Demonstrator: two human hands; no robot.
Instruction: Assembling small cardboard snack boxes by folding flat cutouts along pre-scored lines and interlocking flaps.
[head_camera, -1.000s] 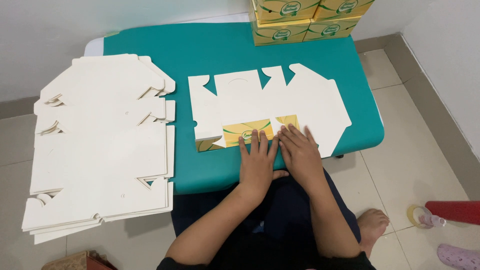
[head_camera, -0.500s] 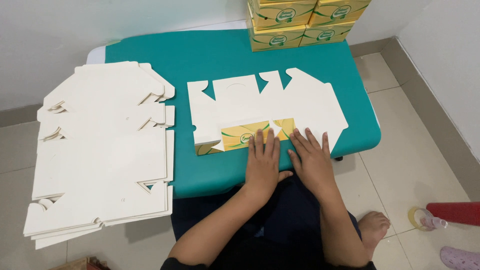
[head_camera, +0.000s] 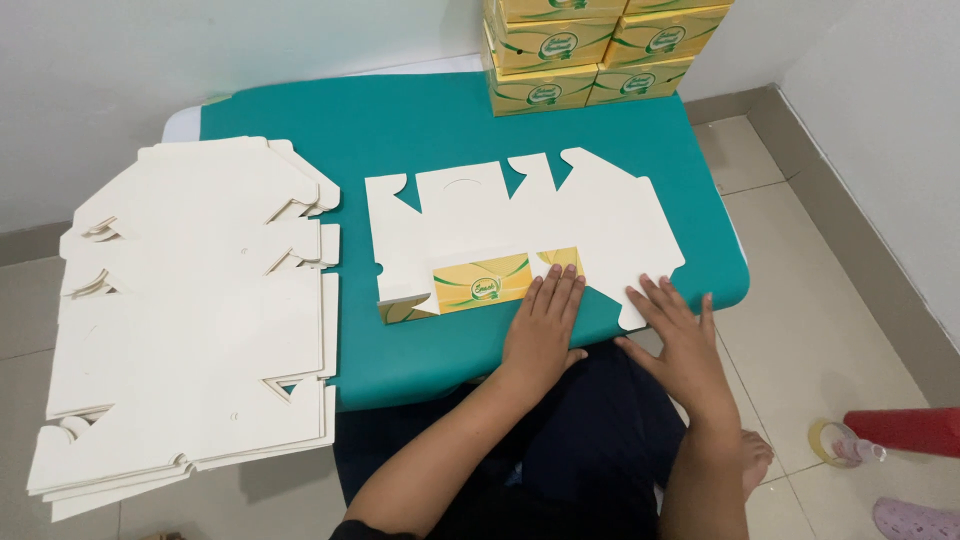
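A flat die-cut cardboard box blank (head_camera: 520, 225) lies white side up on the teal table (head_camera: 400, 130). Its near flap (head_camera: 480, 282) is folded over, showing yellow and green print. My left hand (head_camera: 545, 325) presses flat on the right end of that folded flap, fingers together. My right hand (head_camera: 675, 335) rests flat at the blank's lower right corner and the table's edge, fingers spread. Neither hand grips anything.
A thick stack of unfolded white box blanks (head_camera: 190, 320) covers the table's left side and overhangs its edge. Finished yellow boxes (head_camera: 590, 50) are stacked at the far edge. On the tiled floor to the right lie a tape roll (head_camera: 830, 443) and a red object (head_camera: 905, 430).
My right hand has slid rightward along the blank to its lower right corner and spread apart from my left hand. The left hand stays on the folded flap.
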